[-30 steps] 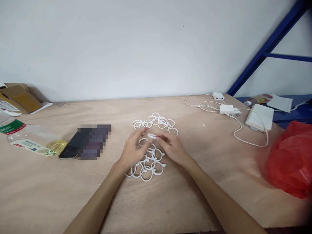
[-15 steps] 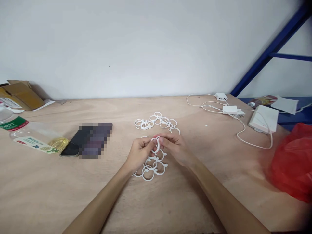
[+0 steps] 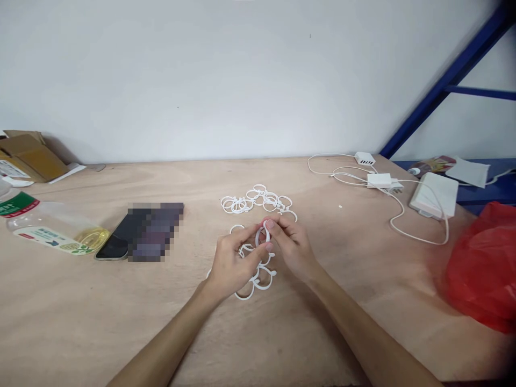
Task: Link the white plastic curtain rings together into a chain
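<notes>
Between my two hands is a white plastic ring (image 3: 267,235) with a small tab, like a curtain ring, held upright above the table. My left hand (image 3: 234,260) grips its left side and lower edge between fingers and thumb. My right hand (image 3: 293,244) pinches its top at the tab; the fingertips hide part of it. Under and beside my hands lies a near group of similar white rings (image 3: 265,278), partly covered by my left hand. Farther back is a second pile of white rings (image 3: 258,199), overlapping one another.
Left on the wooden table (image 3: 242,344) are a clear bottle with yellow liquid (image 3: 56,231), a phone (image 3: 116,239) partly pixelated, and a cardboard box (image 3: 32,156). White chargers and cables (image 3: 379,180), a white box (image 3: 433,194) and a red plastic bag (image 3: 484,269) are at right.
The ring has turned in my hands. My left hand has spread to hold its side and bottom, with the thumb now lower, while my right hand keeps hold near its top.
</notes>
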`<move>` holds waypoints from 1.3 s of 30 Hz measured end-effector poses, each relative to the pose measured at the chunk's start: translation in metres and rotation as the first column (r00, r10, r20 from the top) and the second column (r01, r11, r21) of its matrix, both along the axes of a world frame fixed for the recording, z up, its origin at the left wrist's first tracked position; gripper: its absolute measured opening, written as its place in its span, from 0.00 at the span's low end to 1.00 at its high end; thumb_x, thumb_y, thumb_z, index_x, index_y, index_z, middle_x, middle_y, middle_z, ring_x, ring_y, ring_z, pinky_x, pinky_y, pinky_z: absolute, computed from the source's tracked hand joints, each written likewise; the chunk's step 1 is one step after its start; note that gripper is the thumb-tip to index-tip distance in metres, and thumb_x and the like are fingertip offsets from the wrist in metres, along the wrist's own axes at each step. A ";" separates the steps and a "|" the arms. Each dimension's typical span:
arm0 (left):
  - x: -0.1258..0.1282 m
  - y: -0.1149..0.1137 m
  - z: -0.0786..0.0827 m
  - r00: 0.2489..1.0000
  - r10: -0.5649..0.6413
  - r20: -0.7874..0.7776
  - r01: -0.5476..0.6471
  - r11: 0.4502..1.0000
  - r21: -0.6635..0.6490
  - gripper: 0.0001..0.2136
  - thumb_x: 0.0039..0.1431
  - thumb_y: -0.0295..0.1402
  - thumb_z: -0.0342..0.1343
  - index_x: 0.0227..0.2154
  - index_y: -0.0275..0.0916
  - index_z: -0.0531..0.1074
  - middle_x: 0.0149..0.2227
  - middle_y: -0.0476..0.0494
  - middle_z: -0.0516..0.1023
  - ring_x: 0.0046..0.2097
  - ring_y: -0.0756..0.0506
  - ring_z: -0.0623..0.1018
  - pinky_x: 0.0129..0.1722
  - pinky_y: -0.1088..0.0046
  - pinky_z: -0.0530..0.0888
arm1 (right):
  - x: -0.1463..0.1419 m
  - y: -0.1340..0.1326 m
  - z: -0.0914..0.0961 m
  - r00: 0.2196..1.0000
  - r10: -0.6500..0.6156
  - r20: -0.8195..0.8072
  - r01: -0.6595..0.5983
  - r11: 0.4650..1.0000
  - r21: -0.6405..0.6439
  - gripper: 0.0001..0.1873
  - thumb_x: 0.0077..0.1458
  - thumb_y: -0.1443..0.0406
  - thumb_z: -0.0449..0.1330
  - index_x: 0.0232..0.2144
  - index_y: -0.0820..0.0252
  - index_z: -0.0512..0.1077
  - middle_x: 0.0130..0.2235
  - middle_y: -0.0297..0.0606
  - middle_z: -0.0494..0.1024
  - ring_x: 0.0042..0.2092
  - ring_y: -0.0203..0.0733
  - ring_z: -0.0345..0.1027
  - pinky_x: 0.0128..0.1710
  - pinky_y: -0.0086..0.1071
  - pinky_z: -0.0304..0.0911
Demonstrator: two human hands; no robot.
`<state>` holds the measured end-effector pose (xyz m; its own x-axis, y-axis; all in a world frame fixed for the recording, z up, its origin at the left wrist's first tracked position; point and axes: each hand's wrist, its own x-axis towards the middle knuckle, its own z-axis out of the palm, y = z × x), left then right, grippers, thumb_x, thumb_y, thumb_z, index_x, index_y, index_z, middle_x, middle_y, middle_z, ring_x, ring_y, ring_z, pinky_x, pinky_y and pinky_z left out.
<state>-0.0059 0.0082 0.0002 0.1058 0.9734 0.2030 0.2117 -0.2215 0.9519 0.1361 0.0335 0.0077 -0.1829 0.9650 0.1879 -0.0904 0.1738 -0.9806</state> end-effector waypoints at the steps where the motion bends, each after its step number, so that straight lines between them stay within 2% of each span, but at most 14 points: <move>1: 0.000 -0.001 0.000 1.000 -0.001 -0.021 0.002 0.999 0.034 0.16 0.54 0.37 0.59 0.45 0.39 0.77 0.35 0.45 0.81 0.36 0.45 0.78 0.38 0.71 0.74 | 0.000 -0.001 0.001 1.000 0.007 0.008 -0.007 1.000 0.009 0.15 0.56 0.54 0.57 0.28 0.59 0.74 0.26 0.34 0.73 0.31 0.39 0.66 0.34 0.34 0.61; 5: 0.000 -0.003 0.002 0.997 -0.024 -0.071 0.029 0.997 0.067 0.15 0.56 0.37 0.57 0.45 0.39 0.77 0.35 0.45 0.81 0.35 0.46 0.78 0.35 0.71 0.74 | 0.003 0.000 0.002 0.999 -0.009 0.039 0.007 0.999 0.045 0.13 0.54 0.55 0.59 0.27 0.58 0.75 0.26 0.35 0.73 0.31 0.39 0.65 0.34 0.34 0.61; 9: -0.007 0.002 0.007 0.988 0.033 -0.148 -0.021 0.996 0.083 0.17 0.52 0.36 0.60 0.45 0.38 0.76 0.40 0.43 0.81 0.39 0.44 0.78 0.41 0.68 0.74 | 0.010 0.012 -0.003 1.000 -0.014 0.021 0.014 1.000 0.015 0.15 0.53 0.54 0.60 0.30 0.58 0.77 0.27 0.35 0.73 0.30 0.37 0.64 0.33 0.33 0.61; 12: -0.014 0.006 0.008 0.948 0.065 -0.312 -0.020 0.989 0.144 0.17 0.52 0.33 0.58 0.46 0.38 0.75 0.45 0.41 0.79 0.45 0.42 0.76 0.49 0.63 0.72 | 0.025 0.027 -0.013 0.971 -0.206 0.124 0.206 0.978 0.013 0.17 0.54 0.54 0.57 0.32 0.60 0.77 0.27 0.35 0.73 0.31 0.38 0.65 0.34 0.33 0.61; 15: -0.018 0.010 0.006 0.876 0.037 -0.480 0.039 0.989 0.146 0.19 0.51 0.29 0.56 0.47 0.39 0.74 0.49 0.42 0.77 0.51 0.40 0.72 0.54 0.59 0.68 | 0.042 0.038 -0.023 0.796 -0.372 0.478 0.357 0.926 0.125 0.11 0.50 0.61 0.59 0.33 0.62 0.77 0.30 0.37 0.74 0.33 0.40 0.66 0.37 0.35 0.61; 18: -0.018 0.012 0.002 0.797 0.014 -0.604 0.073 0.990 0.121 0.21 0.47 0.26 0.55 0.48 0.37 0.74 0.48 0.42 0.77 0.51 0.39 0.71 0.53 0.57 0.68 | 0.051 0.041 -0.030 0.524 -0.374 0.765 0.318 0.919 0.232 0.08 0.47 0.65 0.60 0.31 0.62 0.77 0.34 0.42 0.74 0.36 0.43 0.66 0.40 0.37 0.59; 21: -0.017 0.012 -0.001 0.738 -0.003 -0.675 0.106 0.988 0.112 0.22 0.46 0.26 0.54 0.47 0.38 0.75 0.49 0.43 0.77 0.51 0.39 0.70 0.53 0.56 0.68 | 0.050 0.040 -0.032 0.399 -0.344 0.850 0.262 0.931 0.253 0.07 0.50 0.66 0.58 0.28 0.61 0.77 0.34 0.44 0.73 0.39 0.46 0.65 0.42 0.38 0.57; 23: -0.017 0.012 -0.002 0.721 -0.009 -0.693 0.121 0.986 0.113 0.22 0.46 0.26 0.54 0.47 0.39 0.75 0.49 0.44 0.77 0.51 0.38 0.70 0.53 0.56 0.67 | 0.047 0.039 -0.030 0.456 -0.355 0.816 0.260 0.930 0.259 0.07 0.50 0.68 0.57 0.26 0.60 0.76 0.34 0.42 0.73 0.39 0.46 0.64 0.42 0.38 0.57; 25: -0.017 0.012 -0.003 0.731 0.000 -0.682 0.119 0.985 0.128 0.22 0.46 0.25 0.55 0.48 0.40 0.74 0.50 0.44 0.76 0.52 0.39 0.69 0.54 0.56 0.67 | 0.045 0.039 -0.025 0.641 -0.323 0.696 0.285 0.942 0.175 0.05 0.49 0.68 0.58 0.25 0.60 0.74 0.32 0.39 0.72 0.36 0.42 0.64 0.40 0.35 0.57; 27: -0.017 0.012 -0.003 0.777 0.034 -0.629 0.080 0.985 0.152 0.21 0.48 0.27 0.55 0.48 0.41 0.73 0.51 0.43 0.75 0.53 0.38 0.69 0.55 0.55 0.66 | 0.043 0.037 -0.019 0.870 -0.213 0.445 0.239 0.971 -0.002 0.04 0.49 0.64 0.60 0.27 0.59 0.73 0.29 0.34 0.71 0.32 0.39 0.62 0.35 0.33 0.57; 29: -0.015 0.013 -0.002 0.854 0.076 -0.515 0.002 0.989 0.149 0.20 0.53 0.32 0.56 0.50 0.39 0.71 0.52 0.40 0.74 0.53 0.39 0.70 0.55 0.56 0.66 | 0.038 0.032 -0.012 0.989 -0.074 0.128 0.091 0.986 -0.139 0.07 0.49 0.60 0.62 0.28 0.58 0.72 0.27 0.31 0.69 0.30 0.36 0.61 0.33 0.31 0.56; 32: -0.011 0.012 -0.001 0.951 0.127 -0.282 -0.109 0.991 0.078 0.23 0.55 0.39 0.57 0.53 0.38 0.68 0.50 0.39 0.75 0.49 0.42 0.74 0.51 0.60 0.70 | 0.026 0.022 -0.006 0.983 0.102 -0.154 -0.128 0.976 -0.175 0.09 0.49 0.59 0.64 0.29 0.58 0.72 0.28 0.31 0.69 0.31 0.35 0.60 0.33 0.30 0.56; 36: -0.004 0.010 0.001 0.992 0.129 0.000 -0.129 0.992 0.000 0.25 0.51 0.37 0.62 0.53 0.38 0.67 0.45 0.41 0.78 0.44 0.45 0.77 0.48 0.65 0.73 | 0.009 0.010 -0.006 0.931 0.268 -0.250 -0.321 0.925 -0.203 0.08 0.50 0.59 0.64 0.30 0.57 0.73 0.30 0.32 0.70 0.31 0.34 0.60 0.32 0.29 0.56; 39: -0.003 0.008 0.003 0.982 0.150 0.110 -0.147 0.988 -0.038 0.23 0.48 0.35 0.65 0.48 0.37 0.68 0.40 0.43 0.80 0.42 0.45 0.78 0.46 0.66 0.74 | 0.005 0.007 -0.006 0.907 0.320 -0.276 -0.382 0.899 -0.215 0.07 0.50 0.60 0.64 0.28 0.57 0.73 0.30 0.31 0.70 0.31 0.33 0.59 0.31 0.28 0.55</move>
